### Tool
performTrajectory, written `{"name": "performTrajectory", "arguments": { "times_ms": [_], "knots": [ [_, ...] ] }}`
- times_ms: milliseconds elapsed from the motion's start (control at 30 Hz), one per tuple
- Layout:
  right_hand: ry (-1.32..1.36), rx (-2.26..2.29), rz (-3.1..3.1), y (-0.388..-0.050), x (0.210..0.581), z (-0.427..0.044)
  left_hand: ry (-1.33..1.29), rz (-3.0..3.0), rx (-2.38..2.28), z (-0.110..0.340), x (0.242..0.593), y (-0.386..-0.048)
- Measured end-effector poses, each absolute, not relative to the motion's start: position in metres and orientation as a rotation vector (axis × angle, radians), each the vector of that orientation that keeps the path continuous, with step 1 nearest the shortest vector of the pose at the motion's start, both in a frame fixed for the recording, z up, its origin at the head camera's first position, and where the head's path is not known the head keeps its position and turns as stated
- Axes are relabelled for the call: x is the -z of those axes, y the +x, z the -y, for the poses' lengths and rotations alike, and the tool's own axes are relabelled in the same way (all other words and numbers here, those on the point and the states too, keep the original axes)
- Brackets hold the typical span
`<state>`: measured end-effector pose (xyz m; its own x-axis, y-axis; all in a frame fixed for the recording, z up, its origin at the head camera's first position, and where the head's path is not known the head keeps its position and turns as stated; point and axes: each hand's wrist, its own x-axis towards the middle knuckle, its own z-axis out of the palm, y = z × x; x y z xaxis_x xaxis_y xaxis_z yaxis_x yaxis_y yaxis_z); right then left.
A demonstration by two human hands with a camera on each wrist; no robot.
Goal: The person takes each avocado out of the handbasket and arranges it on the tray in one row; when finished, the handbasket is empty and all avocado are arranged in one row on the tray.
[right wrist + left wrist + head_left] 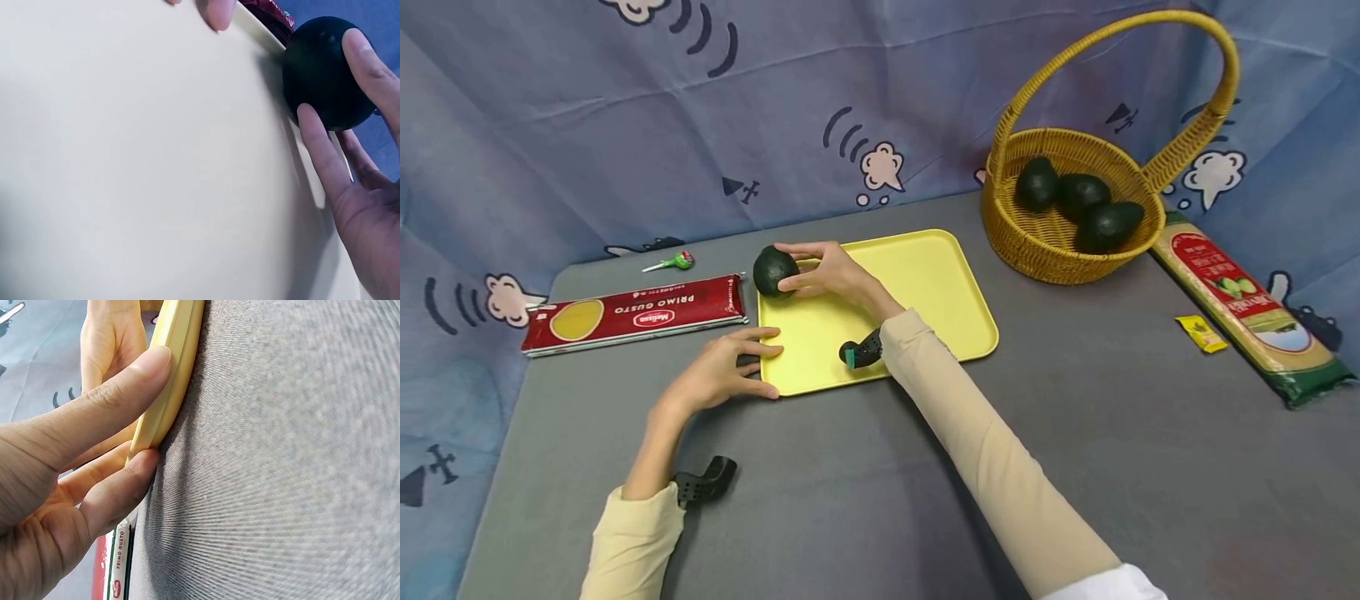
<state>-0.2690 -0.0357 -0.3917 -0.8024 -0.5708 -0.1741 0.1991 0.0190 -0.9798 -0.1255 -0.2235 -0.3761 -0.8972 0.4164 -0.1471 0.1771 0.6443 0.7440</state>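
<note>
Dark green avocado [772, 272]: pinched by right hand [835, 268], at far left corner of yellow tray [917, 292]; contact unclear. Left hand [721, 371]: gripping near left corner. Wicker basket [1037, 260]: three avocados [1084, 195]. Melissa spaghetti packet [632, 318]: left of tray.

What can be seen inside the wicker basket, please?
Inside the wicker basket lie three dark green avocados. They cover part of its floor, so whatever is beneath them cannot be seen.
</note>
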Motion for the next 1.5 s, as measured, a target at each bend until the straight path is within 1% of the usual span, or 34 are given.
{"name": "performTrajectory", "arguments": {
  "times_ms": [367, 700, 1267, 1500],
  "knots": [
    [-0.501, 1.817, -1.899, -0.267, 0.395, 0.042, 0.471, -2.548, -1.125, 0.221, 0.378, -0.125],
    [-0.498, 1.787, -1.952, -0.268, 0.394, 0.039, 0.501, -2.56, -1.13, 0.219, 0.378, -0.123],
    [-0.495, 1.82, -1.891, -0.27, 0.389, 0.03, 0.473, -2.576, -1.084, 0.22, 0.374, -0.125],
    [-0.459, 1.823, -1.853, -0.272, 0.386, 0.019, 0.437, -2.542, -1.121, 0.222, 0.375, -0.126]
  ]
}}
